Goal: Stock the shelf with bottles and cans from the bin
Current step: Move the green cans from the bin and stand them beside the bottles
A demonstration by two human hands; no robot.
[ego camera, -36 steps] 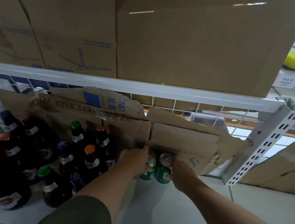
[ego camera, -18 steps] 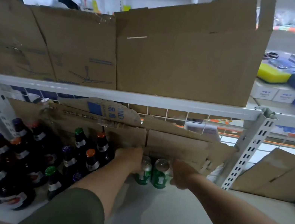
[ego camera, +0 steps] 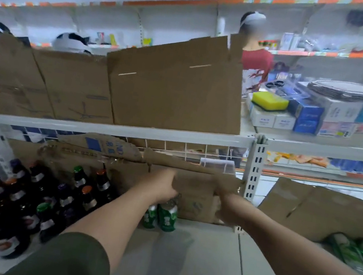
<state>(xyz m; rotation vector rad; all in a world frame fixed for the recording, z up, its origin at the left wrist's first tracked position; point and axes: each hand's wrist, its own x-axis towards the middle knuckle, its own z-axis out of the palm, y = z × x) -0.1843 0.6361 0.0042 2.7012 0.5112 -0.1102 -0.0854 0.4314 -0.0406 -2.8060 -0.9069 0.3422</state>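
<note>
Two green cans (ego camera: 167, 217) stand upright side by side at the back of the white lower shelf (ego camera: 190, 260), against torn cardboard (ego camera: 191, 199). My left hand (ego camera: 161, 188) reaches over them, its fingers curled down onto the can tops. My right hand (ego camera: 227, 207) is off to the right of the cans, against the cardboard by the shelf post. It is blurred and its fingers do not show. More green cans (ego camera: 358, 255) lie in a heap at the far right.
Several dark bottles (ego camera: 26, 202) with coloured caps crowd the shelf's left part. A white upright post (ego camera: 251, 183) stands right of my right hand. Cardboard boxes (ego camera: 171, 92) fill the shelf above. People stand behind the shelving.
My right hand has left the right-hand can and moved right toward the post. My left hand stays at the cans. My view has tilted up and the heap of cans has come into sight.
</note>
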